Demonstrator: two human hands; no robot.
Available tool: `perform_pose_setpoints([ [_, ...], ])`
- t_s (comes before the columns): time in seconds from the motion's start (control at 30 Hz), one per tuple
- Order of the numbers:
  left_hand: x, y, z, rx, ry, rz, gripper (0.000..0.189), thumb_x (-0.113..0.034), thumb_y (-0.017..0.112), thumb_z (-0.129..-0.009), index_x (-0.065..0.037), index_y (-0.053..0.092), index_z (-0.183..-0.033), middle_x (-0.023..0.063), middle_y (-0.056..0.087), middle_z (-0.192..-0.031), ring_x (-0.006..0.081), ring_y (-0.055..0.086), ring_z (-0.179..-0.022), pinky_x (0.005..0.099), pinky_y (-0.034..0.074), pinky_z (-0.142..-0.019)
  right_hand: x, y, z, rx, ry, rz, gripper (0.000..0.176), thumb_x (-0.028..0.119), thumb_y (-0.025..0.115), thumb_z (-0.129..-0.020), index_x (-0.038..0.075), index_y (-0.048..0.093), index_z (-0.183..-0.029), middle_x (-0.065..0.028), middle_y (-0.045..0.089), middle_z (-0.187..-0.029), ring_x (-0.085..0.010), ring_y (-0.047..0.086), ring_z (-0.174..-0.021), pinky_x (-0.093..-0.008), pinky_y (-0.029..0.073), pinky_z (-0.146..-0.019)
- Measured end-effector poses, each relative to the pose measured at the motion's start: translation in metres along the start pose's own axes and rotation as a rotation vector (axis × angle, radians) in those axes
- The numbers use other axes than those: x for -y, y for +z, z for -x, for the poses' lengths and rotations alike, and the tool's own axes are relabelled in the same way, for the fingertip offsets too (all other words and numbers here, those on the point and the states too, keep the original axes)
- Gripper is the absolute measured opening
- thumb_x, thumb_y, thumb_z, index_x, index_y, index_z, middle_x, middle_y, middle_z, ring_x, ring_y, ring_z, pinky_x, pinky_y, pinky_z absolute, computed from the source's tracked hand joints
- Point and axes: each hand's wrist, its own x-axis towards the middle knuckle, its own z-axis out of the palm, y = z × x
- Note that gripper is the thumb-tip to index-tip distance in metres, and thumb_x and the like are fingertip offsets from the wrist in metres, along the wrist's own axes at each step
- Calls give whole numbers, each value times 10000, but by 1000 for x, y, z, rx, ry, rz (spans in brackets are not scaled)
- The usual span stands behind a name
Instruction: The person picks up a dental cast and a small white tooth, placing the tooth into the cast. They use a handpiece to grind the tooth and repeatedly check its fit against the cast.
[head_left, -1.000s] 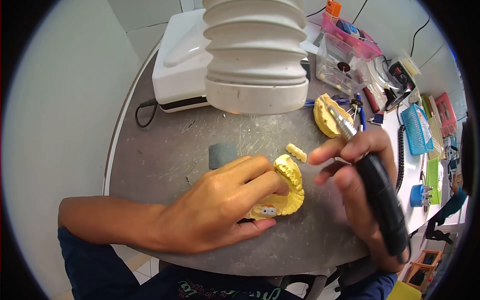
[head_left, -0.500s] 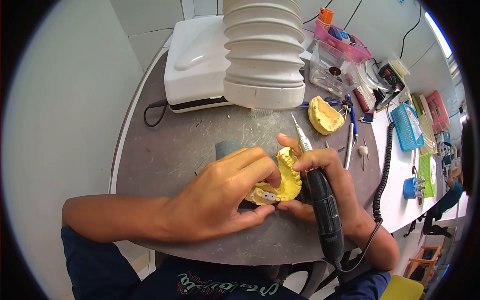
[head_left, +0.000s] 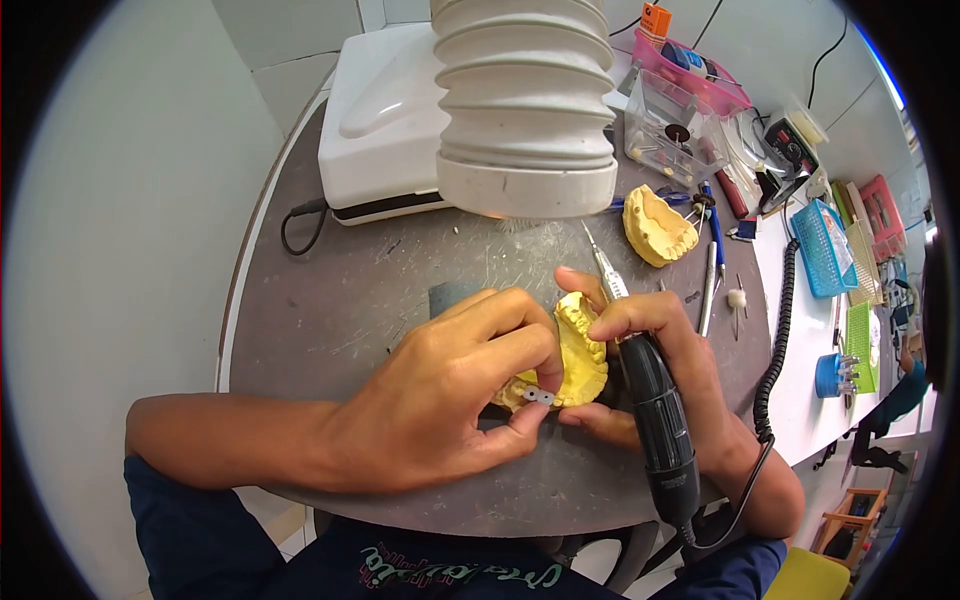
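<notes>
A yellow dental model [head_left: 582,372] is between my two hands above the grey work surface. My left hand [head_left: 455,380] is closed, thumb and index finger pinching a small grey-white piece [head_left: 538,397] at the model's lower left side. My right hand [head_left: 665,345] grips the model's right side with thumb and fingers. The same hand also carries a black handpiece [head_left: 660,430], its thin metal tip pointing up and away from the model. A second yellow model [head_left: 658,226] rests on the surface beyond my right hand.
A ribbed white hose [head_left: 525,100] hangs over the back of the table [head_left: 330,330], beside a white machine [head_left: 385,125]. A clear box [head_left: 670,130], pink tray [head_left: 715,95], blue basket [head_left: 823,250] and coiled black cable [head_left: 780,340] are at the right.
My left thumb and index finger have closed on the small grey-white piece, which was uncovered on the model before. The view has shifted slightly.
</notes>
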Motion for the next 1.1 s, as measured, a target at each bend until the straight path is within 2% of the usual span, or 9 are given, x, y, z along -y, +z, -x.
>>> perform_pose_setpoints([
  [0.2,0,-11,-1,-58,31,37,215,50,696,-748,-38,608,-922,103,639,-1001,212,642,-926,324,505,-802,0,0,1,-6,-8,14,573,129,845,-736,99,486,-1181,-222,557,-1360,-278,696,-940,-333,536,-790],
  [0.3,2,-14,2,-86,-117,219,168,53,661,-820,-22,601,-958,101,655,-1000,173,642,-963,306,507,-826,4,0,-1,-14,-19,26,569,121,837,-738,98,486,-1185,-210,581,-1322,-285,696,-947,-333,534,-802],
  [0.37,0,-16,2,-63,-243,343,141,48,643,-870,-14,591,-986,97,665,-999,145,646,-963,292,509,-860,7,-1,-2,-17,-21,56,546,108,826,-741,95,496,-1176,-203,583,-1312,-304,675,-1019,-349,522,-856],
  [0.6,-2,-22,0,-56,-239,457,154,18,679,-887,18,654,-1039,97,682,-992,134,657,-931,278,527,-857,5,-5,-4,-69,-18,110,517,93,816,-746,87,514,-1165,-221,550,-1350,-338,595,-1158,-377,486,-936],
  [0.77,-6,-24,-5,-47,-440,727,193,-33,678,-913,36,664,-1092,97,690,-1017,137,663,-977,260,548,-866,0,-11,-5,-176,-72,143,539,194,882,-709,67,545,-1109,-230,583,-1302,-307,595,-1166,-373,490,-923],
  [0.8,-5,-24,-5,-51,-432,729,193,-33,678,-913,36,664,-1092,97,690,-1017,137,663,-977,260,548,-866,-3,-13,-4,-230,-151,178,576,349,856,-737,51,580,-1145,-200,625,-1205,-274,616,-1100,-365,499,-891],
  [0.83,-4,-23,-5,-41,-435,742,189,-44,670,-922,34,660,-1094,98,689,-1029,141,662,-994,265,546,-881,0,-14,-2,-227,-154,184,576,349,856,-737,51,580,-1145,-200,625,-1205,-274,616,-1100,-365,499,-891],
  [0.93,-3,-22,-5,-56,-437,765,184,-62,654,-939,31,648,-1098,99,685,-1050,147,660,-1022,272,542,-905,14,-9,-2,-471,-140,-72,699,544,665,-883,-10,555,-1295,-120,606,-1061,-205,624,-929,-345,512,-842],
  [1.1,-2,-21,-9,-56,-454,785,171,-74,637,-953,23,626,-1093,95,677,-1068,147,659,-1029,272,539,-914,37,-2,-6,-426,22,-277,393,195,715,-899,-35,578,-1186,-142,613,-1060,-175,629,-883,-297,514,-803],
])
